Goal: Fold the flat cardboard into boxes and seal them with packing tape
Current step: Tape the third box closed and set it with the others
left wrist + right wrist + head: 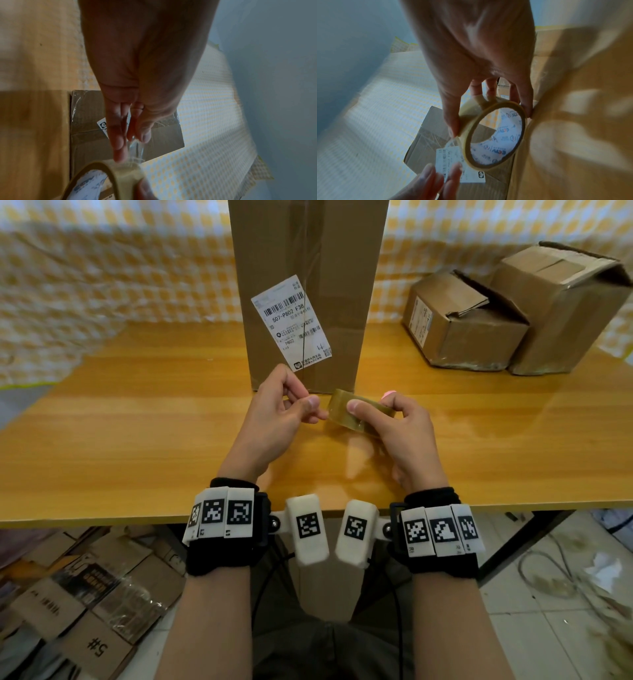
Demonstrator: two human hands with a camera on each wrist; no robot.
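A tall brown cardboard box (301,251) stands upright at the middle of the table, with a white shipping label (291,323) on its front. Just in front of it my right hand (373,405) grips a roll of clear packing tape (337,405), thumb on the near side and fingers over the far side. My left hand (310,409) is beside the roll and pinches the tape's loose end between thumb and fingers. In the right wrist view the tape roll (510,129) shows its printed white core. In the left wrist view the pinched clear strip leads to the roll (123,171).
Two used cardboard boxes, one small (462,326) and one larger (565,302), sit at the table's back right. The wooden table (137,422) ends near my wrists. Flat cardboard pieces (85,594) lie on the floor at the left. A checked cloth hangs behind.
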